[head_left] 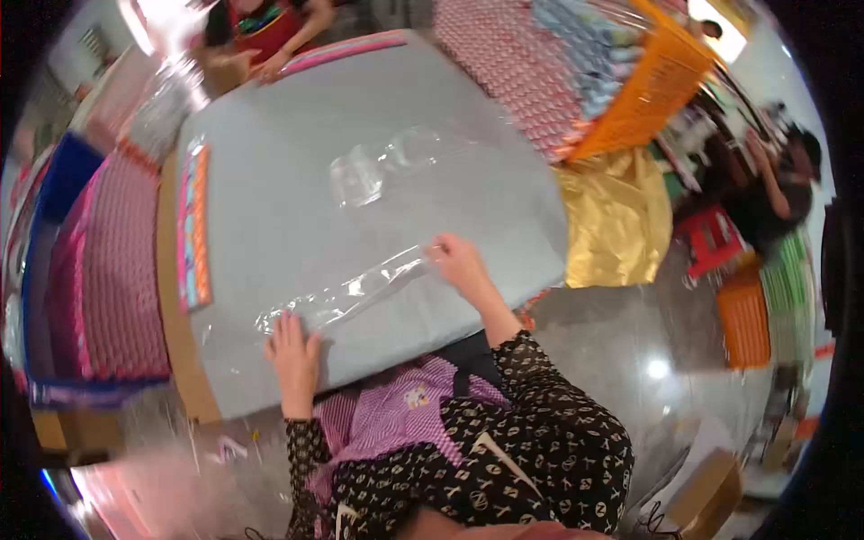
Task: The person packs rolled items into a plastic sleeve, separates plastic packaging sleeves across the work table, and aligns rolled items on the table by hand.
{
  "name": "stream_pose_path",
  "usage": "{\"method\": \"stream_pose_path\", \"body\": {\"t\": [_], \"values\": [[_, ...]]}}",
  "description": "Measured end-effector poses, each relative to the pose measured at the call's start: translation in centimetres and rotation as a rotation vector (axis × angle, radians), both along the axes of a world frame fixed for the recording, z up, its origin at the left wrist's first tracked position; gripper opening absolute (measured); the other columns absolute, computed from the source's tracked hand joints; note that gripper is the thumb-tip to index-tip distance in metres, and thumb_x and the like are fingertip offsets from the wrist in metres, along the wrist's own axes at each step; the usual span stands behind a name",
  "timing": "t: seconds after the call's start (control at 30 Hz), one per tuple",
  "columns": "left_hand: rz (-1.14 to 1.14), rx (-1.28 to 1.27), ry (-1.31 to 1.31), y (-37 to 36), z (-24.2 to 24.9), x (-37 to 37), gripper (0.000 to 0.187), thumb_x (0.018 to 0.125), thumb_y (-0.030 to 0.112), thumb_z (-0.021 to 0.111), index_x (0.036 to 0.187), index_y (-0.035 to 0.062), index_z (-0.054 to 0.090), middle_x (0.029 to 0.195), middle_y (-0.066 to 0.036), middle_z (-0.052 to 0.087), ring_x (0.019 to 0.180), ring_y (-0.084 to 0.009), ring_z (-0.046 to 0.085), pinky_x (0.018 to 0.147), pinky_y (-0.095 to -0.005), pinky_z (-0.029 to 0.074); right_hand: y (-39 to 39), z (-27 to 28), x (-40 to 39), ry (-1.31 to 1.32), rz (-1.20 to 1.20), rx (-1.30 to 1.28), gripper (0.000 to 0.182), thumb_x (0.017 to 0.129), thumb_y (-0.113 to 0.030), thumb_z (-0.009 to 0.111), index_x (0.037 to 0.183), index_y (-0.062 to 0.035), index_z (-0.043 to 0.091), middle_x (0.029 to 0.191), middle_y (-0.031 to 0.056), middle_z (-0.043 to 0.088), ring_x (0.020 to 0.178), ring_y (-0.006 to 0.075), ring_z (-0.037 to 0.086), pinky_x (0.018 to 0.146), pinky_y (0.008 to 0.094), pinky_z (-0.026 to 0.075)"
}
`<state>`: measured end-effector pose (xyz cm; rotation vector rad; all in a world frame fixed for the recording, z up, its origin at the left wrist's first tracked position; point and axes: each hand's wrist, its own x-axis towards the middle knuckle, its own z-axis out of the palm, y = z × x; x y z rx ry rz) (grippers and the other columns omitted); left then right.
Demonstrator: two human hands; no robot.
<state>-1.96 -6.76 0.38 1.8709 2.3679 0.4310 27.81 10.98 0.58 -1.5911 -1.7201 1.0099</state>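
A long, narrow clear plastic sleeve [355,286] lies slantwise across the near part of the grey-covered table [270,207]. My left hand [292,355] rests open at the sleeve's left end, its fingers stretched out and pressing flat. At the other end, my right hand [457,265] is closed in a pinch on the plastic. Farther back on the table lie more crumpled clear plastic pieces [358,175], beyond both hands.
Colourful strips [195,229] lie along the table's left edge, beside a blue crate [45,243] of pink items. An orange crate [643,81] and a gold bag [621,220] stand at right. Another person [265,31] works across the table; a further person [783,189] is at far right.
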Motion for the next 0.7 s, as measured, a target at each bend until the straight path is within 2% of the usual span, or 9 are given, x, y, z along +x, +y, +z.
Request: {"method": "stream_pose_path", "body": {"t": [0.13,0.2,0.33,0.43,0.5,0.53,0.63,0.67,0.7], "values": [[0.002,0.007,0.029,-0.3,-0.9,-2.1,0.054,0.092,0.027,0.054,0.139,0.0058,0.041,0.148,-0.014,0.039,0.139,-0.0321,0.032,0.111,-0.0476,0.023,-0.1,0.6,1.3,0.019,-0.024,0.122,0.025,0.087,-0.028,0.059,0.094,-0.0047,0.065,0.085,0.0170,0.066,0.080,0.0353,0.063,0.072,0.0415,0.049],[0.026,0.011,0.071,-0.3,-1.3,-2.8,0.054,0.092,0.028,0.054,0.139,0.0055,0.041,0.148,-0.014,0.039,0.139,-0.0320,0.032,0.110,-0.0467,0.024,0.2,-0.8,1.8,0.046,-0.034,0.165,0.021,0.087,-0.020,0.061,0.089,0.0010,0.062,0.071,0.0163,0.060,0.062,0.0245,0.054,0.061,0.0353,0.046],[0.012,0.079,0.054,-0.7,-0.4,-4.1,0.046,0.087,0.026,0.062,0.127,0.0064,0.051,0.144,-0.012,0.044,0.133,-0.0343,0.038,0.109,-0.0496,0.025,0.5,-2.3,2.9,0.122,-0.006,0.175,0.019,0.088,-0.019,0.060,0.088,0.0000,0.063,0.071,0.0120,0.060,0.062,0.0199,0.055,0.061,0.0340,0.046],[0.014,0.110,0.029,-0.9,-0.1,-5.8,0.032,0.085,0.019,0.064,0.114,0.0080,0.058,0.137,-0.010,0.051,0.130,-0.0334,0.043,0.105,-0.0481,0.029,1.3,-2.9,3.5,0.268,0.015,0.043,0.016,0.089,-0.016,0.058,0.092,-0.0029,0.067,0.076,0.0086,0.066,0.067,0.0154,0.060,0.062,0.0307,0.047],[0.033,0.136,0.096,-1.6,-1.2,-8.8,0.020,0.082,0.015,0.063,0.100,0.0072,0.060,0.130,-0.010,0.057,0.126,-0.0324,0.046,0.102,-0.0467,0.032,1.6,-3.0,3.8,0.556,-0.027,-0.166,0.016,0.091,-0.017,0.059,0.090,-0.0029,0.067,0.072,0.0013,0.063,0.065,0.0084,0.056,0.059,0.0261,0.045],[0.045,0.184,0.149,-1.7,-1.1,-9.5,0.012,0.080,0.012,0.062,0.091,0.0071,0.060,0.116,-0.010,0.064,0.117,-0.0290,0.054,0.100,-0.0470,0.033,1.5,-2.7,4.0,0.558,-0.030,-0.166,0.016,0.091,-0.017,0.059,0.090,-0.0029,0.067,0.072,0.0013,0.063,0.065,0.0084,0.056,0.059,0.0261,0.045],[0.163,0.043,0.005,-2.4,3.9,-9.5,0.010,0.079,0.010,0.061,0.088,0.0063,0.061,0.095,-0.012,0.067,0.095,-0.0295,0.062,0.090,-0.0463,0.040,1.3,-1.9,4.8,0.640,-0.001,-0.152,0.018,0.091,-0.020,0.061,0.087,-0.0032,0.067,0.071,-0.0006,0.061,0.064,0.0072,0.054,0.058,0.0233,0.044],[0.082,0.186,0.143,-3.4,1.3,-13.1,0.011,0.080,0.006,0.061,0.092,0.0047,0.061,0.080,-0.014,0.064,0.073,-0.0271,0.061,0.074,-0.0396,0.046,1.3,-2.2,4.9,0.638,0.009,-0.146,0.018,0.091,-0.020,0.062,0.087,-0.0030,0.067,0.072,0.0000,0.062,0.064,0.0073,0.055,0.058,0.0233,0.045],[0.081,0.185,0.143,-3.7,1.4,-14.4,0.011,0.080,0.006,0.061,0.092,0.0047,0.061,0.080,-0.014,0.064,0.073,-0.0271,0.061,0.074,-0.0396,0.046,1.4,-2.3,5.1,0.635,0.019,-0.139,0.018,0.090,-0.021,0.063,0.087,-0.0028,0.067,0.072,0.0005,0.062,0.064,0.0074,0.055,0.059,0.0233,0.045]]}}
